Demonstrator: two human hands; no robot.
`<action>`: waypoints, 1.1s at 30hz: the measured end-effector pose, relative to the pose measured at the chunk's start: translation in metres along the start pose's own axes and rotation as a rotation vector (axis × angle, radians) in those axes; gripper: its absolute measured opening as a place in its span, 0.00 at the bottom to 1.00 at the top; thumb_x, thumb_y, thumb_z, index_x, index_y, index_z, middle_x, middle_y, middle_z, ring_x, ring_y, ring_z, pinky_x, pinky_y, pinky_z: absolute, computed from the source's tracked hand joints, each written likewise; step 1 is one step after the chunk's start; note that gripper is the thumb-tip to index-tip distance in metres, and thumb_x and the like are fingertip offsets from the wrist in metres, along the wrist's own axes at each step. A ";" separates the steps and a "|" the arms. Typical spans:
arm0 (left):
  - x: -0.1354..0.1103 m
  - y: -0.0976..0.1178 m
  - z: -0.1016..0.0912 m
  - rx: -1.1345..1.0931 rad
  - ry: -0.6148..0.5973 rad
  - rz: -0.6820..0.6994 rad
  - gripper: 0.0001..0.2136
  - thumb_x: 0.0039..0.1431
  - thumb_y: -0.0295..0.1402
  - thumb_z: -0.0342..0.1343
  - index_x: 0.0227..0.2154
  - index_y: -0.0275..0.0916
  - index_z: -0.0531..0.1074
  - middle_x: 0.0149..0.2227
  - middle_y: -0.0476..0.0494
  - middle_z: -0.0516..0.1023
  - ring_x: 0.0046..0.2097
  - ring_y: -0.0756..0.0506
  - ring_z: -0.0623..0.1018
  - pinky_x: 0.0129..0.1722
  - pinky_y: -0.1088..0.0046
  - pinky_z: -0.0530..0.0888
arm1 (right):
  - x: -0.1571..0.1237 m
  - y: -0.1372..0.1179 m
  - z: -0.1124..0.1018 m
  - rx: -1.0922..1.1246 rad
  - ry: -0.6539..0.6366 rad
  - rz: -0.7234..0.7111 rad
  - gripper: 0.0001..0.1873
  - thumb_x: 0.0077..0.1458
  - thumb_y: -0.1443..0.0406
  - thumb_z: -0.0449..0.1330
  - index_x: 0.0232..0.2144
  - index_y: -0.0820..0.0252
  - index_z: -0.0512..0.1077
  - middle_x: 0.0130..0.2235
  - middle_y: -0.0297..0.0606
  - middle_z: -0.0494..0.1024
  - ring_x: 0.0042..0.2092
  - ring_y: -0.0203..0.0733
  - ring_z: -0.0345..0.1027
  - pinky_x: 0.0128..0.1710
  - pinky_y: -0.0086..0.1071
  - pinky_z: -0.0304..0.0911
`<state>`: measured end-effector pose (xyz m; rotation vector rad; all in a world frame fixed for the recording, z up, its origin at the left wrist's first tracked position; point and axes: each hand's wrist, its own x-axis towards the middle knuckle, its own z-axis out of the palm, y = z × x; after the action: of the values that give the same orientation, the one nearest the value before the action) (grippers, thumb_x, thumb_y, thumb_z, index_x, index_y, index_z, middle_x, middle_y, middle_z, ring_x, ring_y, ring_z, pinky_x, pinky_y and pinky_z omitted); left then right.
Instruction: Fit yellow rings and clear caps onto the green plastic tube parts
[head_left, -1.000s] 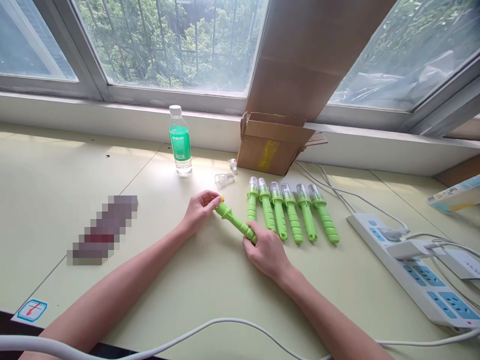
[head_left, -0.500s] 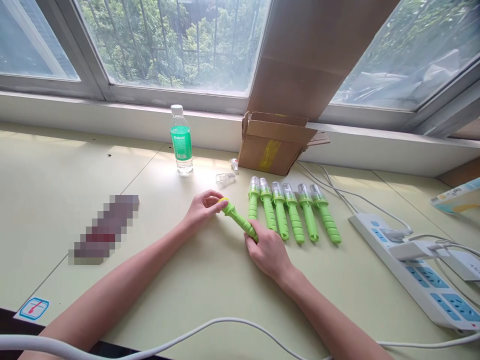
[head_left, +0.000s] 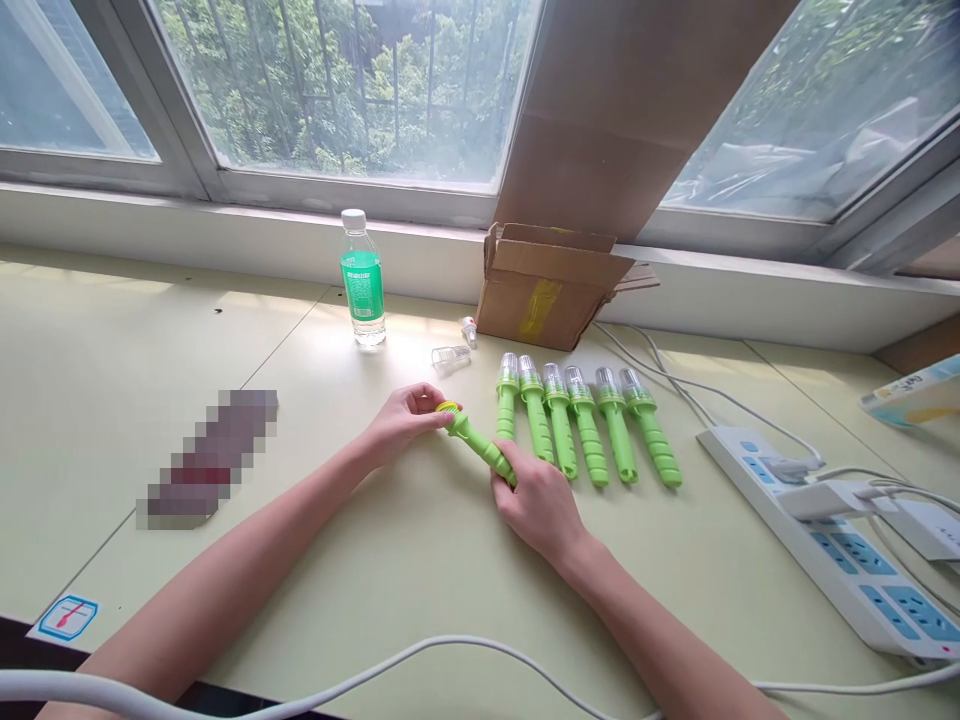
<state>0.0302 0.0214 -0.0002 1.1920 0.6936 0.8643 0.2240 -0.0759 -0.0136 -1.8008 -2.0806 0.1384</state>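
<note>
A green ribbed plastic handle (head_left: 475, 444) lies slanted just above the pale green table (head_left: 420, 560). My right hand (head_left: 538, 505) is closed around its lower end. My left hand (head_left: 403, 420) pinches a small yellow ring (head_left: 448, 407) at the handle's upper tip. To the right, several finished green handles with clear caps (head_left: 589, 425) lie side by side in a row, close to my right hand.
A water bottle (head_left: 363, 280) with a green label stands near the window sill. An open cardboard box (head_left: 551, 285) leans behind the row. A loose clear cap (head_left: 450, 356) lies between them. A white power strip (head_left: 832, 545) with plugs lies at the right; a white cable (head_left: 420, 655) crosses the front.
My left hand has kept working at the handle's tip; the yellow ring now sits flatter on the end. Both hands and the handle have barely shifted.
</note>
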 end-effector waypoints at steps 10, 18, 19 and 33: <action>-0.001 0.002 0.001 -0.011 -0.019 -0.013 0.15 0.42 0.34 0.67 0.29 0.34 0.67 0.41 0.36 0.78 0.42 0.43 0.77 0.46 0.63 0.69 | 0.001 -0.003 -0.002 0.058 -0.001 -0.007 0.13 0.58 0.61 0.51 0.44 0.55 0.69 0.26 0.32 0.74 0.25 0.39 0.65 0.25 0.28 0.51; 0.000 -0.007 0.003 0.047 0.011 0.040 0.15 0.45 0.38 0.65 0.29 0.34 0.67 0.42 0.36 0.78 0.42 0.44 0.78 0.45 0.64 0.71 | 0.001 -0.004 -0.004 0.049 -0.007 0.009 0.14 0.59 0.61 0.50 0.45 0.56 0.70 0.25 0.32 0.73 0.24 0.39 0.64 0.24 0.28 0.51; 0.000 -0.007 0.003 0.053 0.015 0.046 0.15 0.45 0.38 0.65 0.29 0.34 0.67 0.42 0.36 0.78 0.42 0.44 0.78 0.45 0.64 0.71 | 0.001 -0.004 -0.004 0.051 -0.006 0.013 0.14 0.59 0.61 0.50 0.45 0.56 0.70 0.24 0.32 0.73 0.24 0.39 0.64 0.24 0.28 0.51; 0.002 -0.008 0.002 0.077 0.011 0.092 0.15 0.44 0.35 0.66 0.29 0.34 0.65 0.41 0.37 0.78 0.41 0.43 0.78 0.44 0.62 0.72 | -0.001 -0.002 -0.002 0.176 0.027 0.051 0.15 0.59 0.58 0.50 0.44 0.57 0.71 0.21 0.30 0.68 0.20 0.36 0.55 0.23 0.27 0.50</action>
<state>0.0344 0.0208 -0.0071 1.2975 0.6905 0.9282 0.2229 -0.0772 -0.0108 -1.7408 -1.9393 0.3004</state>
